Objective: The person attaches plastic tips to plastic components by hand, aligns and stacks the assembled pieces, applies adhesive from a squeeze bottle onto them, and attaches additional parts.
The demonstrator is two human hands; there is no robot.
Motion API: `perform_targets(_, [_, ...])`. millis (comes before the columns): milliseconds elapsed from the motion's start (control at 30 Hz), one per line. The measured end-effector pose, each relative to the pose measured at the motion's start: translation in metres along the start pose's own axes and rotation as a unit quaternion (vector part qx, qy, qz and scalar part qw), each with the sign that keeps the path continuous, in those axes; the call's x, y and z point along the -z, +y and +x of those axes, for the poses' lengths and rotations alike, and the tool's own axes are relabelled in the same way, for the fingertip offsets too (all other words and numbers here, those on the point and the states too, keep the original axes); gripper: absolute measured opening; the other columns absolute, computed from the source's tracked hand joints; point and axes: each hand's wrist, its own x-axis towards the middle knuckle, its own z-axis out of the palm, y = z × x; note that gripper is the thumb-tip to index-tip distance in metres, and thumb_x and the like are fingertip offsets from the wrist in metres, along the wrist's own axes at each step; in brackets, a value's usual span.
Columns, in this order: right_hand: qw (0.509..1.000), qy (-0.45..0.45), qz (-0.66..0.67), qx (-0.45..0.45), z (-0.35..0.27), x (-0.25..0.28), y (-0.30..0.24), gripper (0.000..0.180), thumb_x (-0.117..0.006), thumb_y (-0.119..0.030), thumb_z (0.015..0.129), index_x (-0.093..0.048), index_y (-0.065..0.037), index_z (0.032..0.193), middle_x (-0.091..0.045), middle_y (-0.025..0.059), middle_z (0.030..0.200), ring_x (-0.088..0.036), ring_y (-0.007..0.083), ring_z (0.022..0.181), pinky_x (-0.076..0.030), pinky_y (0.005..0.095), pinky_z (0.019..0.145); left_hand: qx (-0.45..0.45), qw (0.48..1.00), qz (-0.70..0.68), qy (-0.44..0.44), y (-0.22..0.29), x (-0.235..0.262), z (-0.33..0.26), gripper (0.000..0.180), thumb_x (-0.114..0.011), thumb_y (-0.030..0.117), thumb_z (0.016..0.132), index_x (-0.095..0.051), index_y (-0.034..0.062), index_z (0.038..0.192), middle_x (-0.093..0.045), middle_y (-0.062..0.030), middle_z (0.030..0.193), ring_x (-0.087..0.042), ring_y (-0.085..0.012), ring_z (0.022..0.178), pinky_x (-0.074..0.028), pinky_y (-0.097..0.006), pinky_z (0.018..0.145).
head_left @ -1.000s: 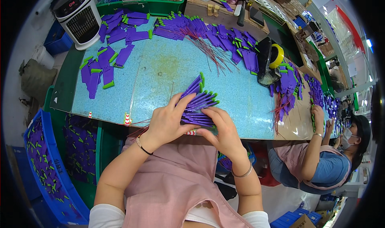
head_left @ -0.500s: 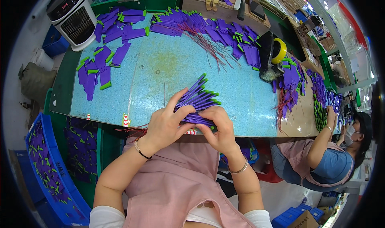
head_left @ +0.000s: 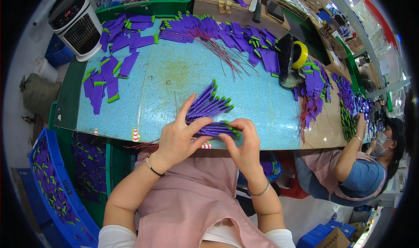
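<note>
Near the table's front edge I hold a fanned stack of flat purple pieces with green ends (head_left: 205,106). My left hand (head_left: 176,134) grips the stack's left side, fingers behind and thumb in front. The upper pieces spread up and to the right; the lower ones lie closer together, nearly level. At the green ends of the lower pieces is my right hand (head_left: 245,145), its thumb and fingers curled round them. Parts of the stack are hidden behind my fingers.
More purple pieces (head_left: 176,34) lie along the table's back, with thin red wires (head_left: 224,56) among them. A white heater (head_left: 80,32) stands back left; yellow tape (head_left: 300,55) is at the right. A blue crate (head_left: 52,178) sits lower left. A co-worker (head_left: 353,169) works at the right.
My right hand has shifted slightly right, its thumb and fingers spreading wider at the green ends. The stack has moved slightly left and fanned out more, with a wider gap between upper and lower pieces.
</note>
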Motion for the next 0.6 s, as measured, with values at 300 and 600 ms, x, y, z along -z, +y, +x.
perform_targets(300, [0.999,-0.043,-0.007,-0.014,0.012,0.008,-0.014,0.019,-0.075,-0.001,0.072,-0.061,-0.002,0.084,-0.051,0.0103,0.09,-0.055,0.0242,0.081,-0.046,0.0309,0.071,-0.004,1.0,0.002,-0.001,-0.001,0.001,0.0,0.042,-0.08,0.027,0.068,-0.064,0.0194,0.106,-0.034,-0.0233,0.144,-0.066,-0.0264,0.071,-0.053,-0.035,0.063])
perform_targets(600, [0.992,-0.017,0.106,-0.065,0.01,0.001,-0.006,0.025,-0.072,-0.003,0.073,-0.059,-0.004,0.094,-0.064,0.0115,0.093,-0.06,0.0295,0.089,-0.044,0.0375,0.081,-0.028,0.999,0.021,0.01,0.001,-0.003,0.001,0.037,-0.077,0.026,0.071,-0.064,0.0178,0.104,-0.04,-0.0213,0.14,-0.067,-0.0287,0.078,-0.054,-0.035,0.063])
